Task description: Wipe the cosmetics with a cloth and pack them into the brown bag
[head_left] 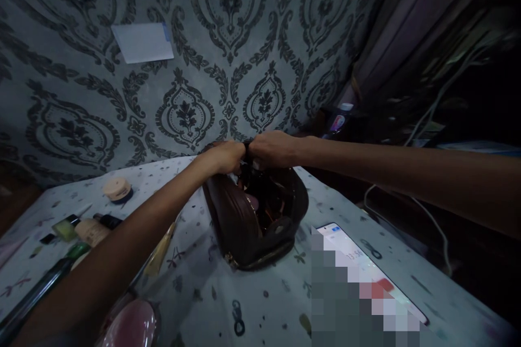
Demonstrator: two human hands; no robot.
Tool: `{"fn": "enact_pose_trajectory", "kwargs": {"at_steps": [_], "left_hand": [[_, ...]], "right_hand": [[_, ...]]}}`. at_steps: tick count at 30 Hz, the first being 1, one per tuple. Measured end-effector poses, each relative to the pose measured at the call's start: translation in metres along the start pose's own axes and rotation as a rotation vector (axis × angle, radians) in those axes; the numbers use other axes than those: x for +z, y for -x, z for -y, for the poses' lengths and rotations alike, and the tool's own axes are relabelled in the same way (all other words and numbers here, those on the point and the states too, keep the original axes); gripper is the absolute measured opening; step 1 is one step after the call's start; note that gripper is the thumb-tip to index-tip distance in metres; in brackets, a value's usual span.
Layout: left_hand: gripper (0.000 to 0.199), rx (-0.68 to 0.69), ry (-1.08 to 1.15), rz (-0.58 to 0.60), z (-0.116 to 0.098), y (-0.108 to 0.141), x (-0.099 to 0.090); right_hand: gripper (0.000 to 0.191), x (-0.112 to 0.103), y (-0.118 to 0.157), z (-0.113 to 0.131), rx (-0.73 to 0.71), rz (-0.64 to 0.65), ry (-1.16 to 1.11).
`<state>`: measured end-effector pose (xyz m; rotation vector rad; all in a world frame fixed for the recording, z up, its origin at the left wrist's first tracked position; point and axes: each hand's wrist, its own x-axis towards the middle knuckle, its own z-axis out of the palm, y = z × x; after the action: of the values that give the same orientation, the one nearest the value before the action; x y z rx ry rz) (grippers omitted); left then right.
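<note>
A dark brown cosmetic bag (240, 222) stands unzipped on the patterned cloth, its opening facing up. Several small items lie in its shadowed inside, too dark to name. My left hand (230, 156) is closed at the bag's far left rim, with fingers curled downward. Right beside it, my right hand (272, 149) is closed over the far end of the opening. Something dark shows between the two hands; whether it is part of the bag or a separate thing, I cannot tell.
A lit phone (378, 276) lies right of the bag. Left are a cream jar (118, 190), a gold tube (160, 252), a pink round case (132, 325) and several bottles and tubes, partly behind my left forearm. A bottle (340, 119) and cables stand beyond the table's right edge. Patterned wall behind.
</note>
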<state>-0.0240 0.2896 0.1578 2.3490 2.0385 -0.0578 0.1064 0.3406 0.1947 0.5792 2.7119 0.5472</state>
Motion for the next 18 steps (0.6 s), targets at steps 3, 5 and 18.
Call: {"fn": "enact_pose_trajectory", "kwargs": {"at_steps": [3, 5, 18], "left_hand": [[0.028, -0.011, -0.002, 0.009, -0.002, 0.001, -0.001], [0.028, -0.008, 0.003, 0.013, -0.002, 0.002, -0.001], [0.021, -0.017, 0.005, 0.0, 0.0, 0.004, 0.001]], "right_hand": [[0.032, 0.001, 0.002, -0.001, -0.001, 0.002, -0.015], [0.033, 0.001, 0.004, -0.002, -0.021, 0.0, -0.033], [0.026, 0.015, -0.005, -0.019, -0.193, -0.141, -0.108]]}}
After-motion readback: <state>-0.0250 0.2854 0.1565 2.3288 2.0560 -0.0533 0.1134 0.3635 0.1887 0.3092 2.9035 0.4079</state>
